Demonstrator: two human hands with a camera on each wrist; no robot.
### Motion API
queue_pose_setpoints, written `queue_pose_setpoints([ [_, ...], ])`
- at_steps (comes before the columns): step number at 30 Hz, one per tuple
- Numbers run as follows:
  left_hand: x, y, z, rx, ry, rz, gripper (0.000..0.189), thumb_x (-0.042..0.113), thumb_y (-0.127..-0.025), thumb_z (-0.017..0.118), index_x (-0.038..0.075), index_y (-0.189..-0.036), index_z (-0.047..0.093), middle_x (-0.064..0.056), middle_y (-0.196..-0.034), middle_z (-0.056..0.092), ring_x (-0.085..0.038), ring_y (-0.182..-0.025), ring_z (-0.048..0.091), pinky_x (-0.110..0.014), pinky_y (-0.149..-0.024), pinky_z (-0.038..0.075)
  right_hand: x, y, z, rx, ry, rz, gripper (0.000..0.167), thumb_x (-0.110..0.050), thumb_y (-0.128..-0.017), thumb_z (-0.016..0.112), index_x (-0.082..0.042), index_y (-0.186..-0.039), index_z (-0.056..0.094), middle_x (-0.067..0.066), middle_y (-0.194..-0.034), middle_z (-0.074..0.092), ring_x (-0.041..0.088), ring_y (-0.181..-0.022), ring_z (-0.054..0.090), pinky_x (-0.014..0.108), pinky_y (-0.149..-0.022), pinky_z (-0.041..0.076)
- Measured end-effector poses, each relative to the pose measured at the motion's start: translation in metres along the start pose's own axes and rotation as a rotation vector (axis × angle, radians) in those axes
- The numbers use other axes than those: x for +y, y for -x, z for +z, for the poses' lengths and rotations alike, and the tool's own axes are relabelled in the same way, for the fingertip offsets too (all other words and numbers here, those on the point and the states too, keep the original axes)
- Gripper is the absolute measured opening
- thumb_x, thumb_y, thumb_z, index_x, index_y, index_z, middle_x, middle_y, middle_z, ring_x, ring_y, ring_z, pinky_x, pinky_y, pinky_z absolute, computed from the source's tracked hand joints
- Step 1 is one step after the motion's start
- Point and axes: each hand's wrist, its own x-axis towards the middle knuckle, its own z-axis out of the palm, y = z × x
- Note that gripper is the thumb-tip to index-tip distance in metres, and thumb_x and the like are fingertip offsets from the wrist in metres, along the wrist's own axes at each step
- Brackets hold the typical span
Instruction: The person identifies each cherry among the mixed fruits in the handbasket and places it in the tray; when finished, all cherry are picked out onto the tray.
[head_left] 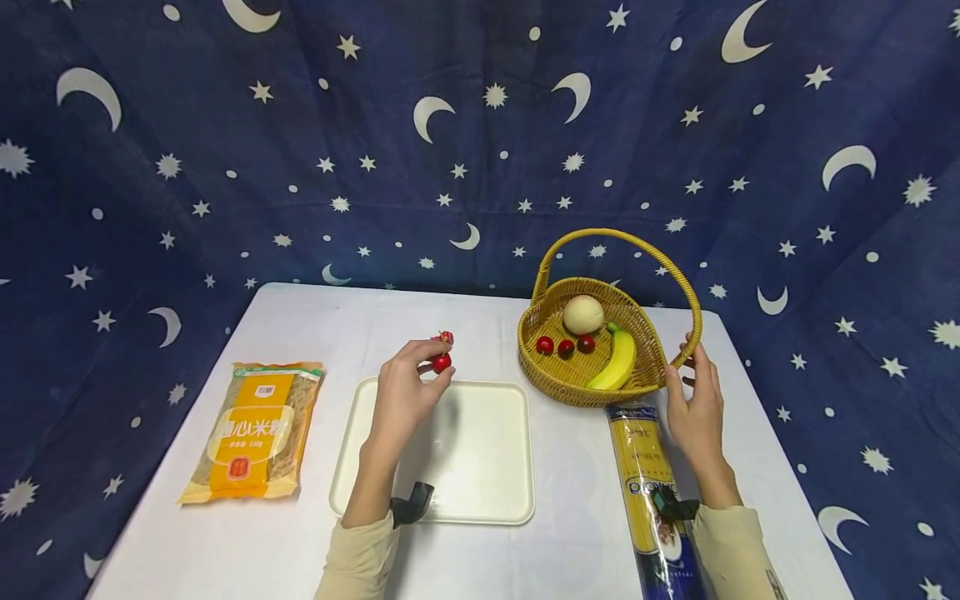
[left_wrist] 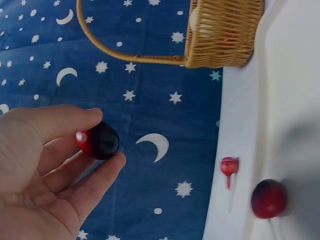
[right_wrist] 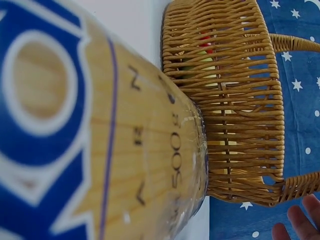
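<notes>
My left hand (head_left: 405, 392) pinches a dark red cherry (head_left: 441, 362) above the far edge of the white tray (head_left: 487, 508). In the left wrist view, the cherry (left_wrist: 101, 141) sits between thumb and fingertips; a second cherry (left_wrist: 268, 198) with a stem lies lower, by the tray. A red lollipop (left_wrist: 229, 166) rests on the table behind the tray. My right hand (head_left: 696, 408) holds the wicker basket (head_left: 555, 387) at the base of its handle, thumb and fingers on either side. Inside the basket are a banana (head_left: 617, 360), a pale round fruit (head_left: 583, 315) and several cherries (head_left: 566, 348).
A bag of rice noodles (head_left: 251, 433) lies at the left of the white table (head_left: 570, 500). A long pack of spaghetti (head_left: 645, 475) lies in front of the basket, beneath my right forearm. A dark blue curtain (head_left: 480, 200) with moons and stars hangs behind.
</notes>
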Motion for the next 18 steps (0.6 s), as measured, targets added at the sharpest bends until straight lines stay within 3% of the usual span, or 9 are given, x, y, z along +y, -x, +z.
queue_pose_setpoints([
  [5, -0.011, 0.007, 0.014, -0.044, -0.025, 0.007, 0.027, -0.004, -0.085, 0.083, 0.001, -0.112, 0.080, -0.014, -0.113, 0.078, -0.028, -0.097, 0.079, -0.039, -0.088, 0.066, 0.000, 0.000, 0.000, 0.006, -0.002, -0.004, 0.060, -0.016, -0.111, 0.054, -0.025, -0.167, 0.035, 0.021, -0.151, 0.053, 0.038, -0.138, 0.054, 0.011, -0.100, 0.038],
  [11, -0.022, 0.013, 0.037, -0.145, -0.101, -0.046, 0.027, -0.001, -0.087, 0.083, 0.003, -0.113, 0.080, -0.013, -0.113, 0.078, -0.026, -0.096, 0.077, -0.042, -0.086, 0.065, 0.001, 0.001, 0.000, 0.012, -0.013, -0.009, 0.060, -0.014, -0.111, 0.053, -0.024, -0.167, 0.035, 0.020, -0.152, 0.053, 0.037, -0.136, 0.054, 0.010, -0.100, 0.038],
  [18, -0.038, 0.018, 0.063, -0.235, -0.216, -0.051, 0.025, -0.001, -0.086, 0.082, 0.000, -0.111, 0.081, -0.017, -0.113, 0.078, -0.034, -0.107, 0.076, -0.043, -0.090, 0.064, 0.000, 0.001, 0.001, 0.011, -0.016, -0.012, 0.060, -0.015, -0.111, 0.053, -0.025, -0.167, 0.035, 0.021, -0.153, 0.053, 0.038, -0.137, 0.054, 0.012, -0.100, 0.038],
])
